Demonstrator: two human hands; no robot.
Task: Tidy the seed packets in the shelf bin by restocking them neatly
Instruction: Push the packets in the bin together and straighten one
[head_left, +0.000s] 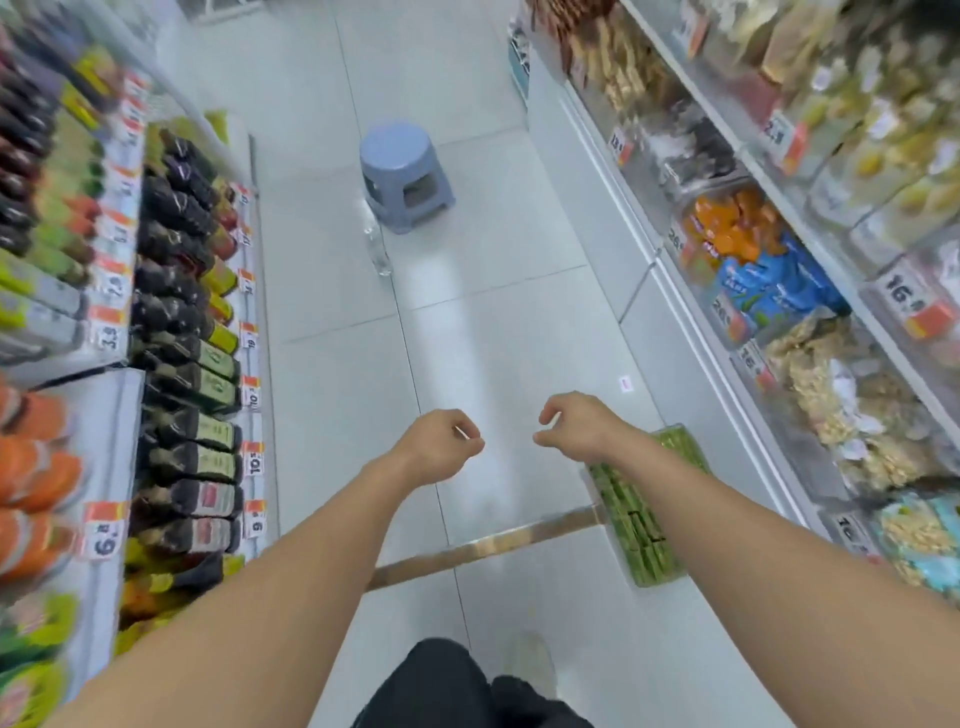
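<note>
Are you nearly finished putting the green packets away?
Partly. The green packets already sit in neat rows in the clear bin, which stands on the floor. Left hand and right hand hold nothing. The bin is not yet on the shelf.

Shelf price tags (106, 540) — "6", "10", "16" — otherwise blurred.

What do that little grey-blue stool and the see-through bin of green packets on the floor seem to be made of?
Round grey-blue stool: probably moulded plastic, matte, with one-piece legs and cut-out sides. Clear bin of green packets: likely transparent rigid plastic, glossy; the packets show through its walls.
</note>
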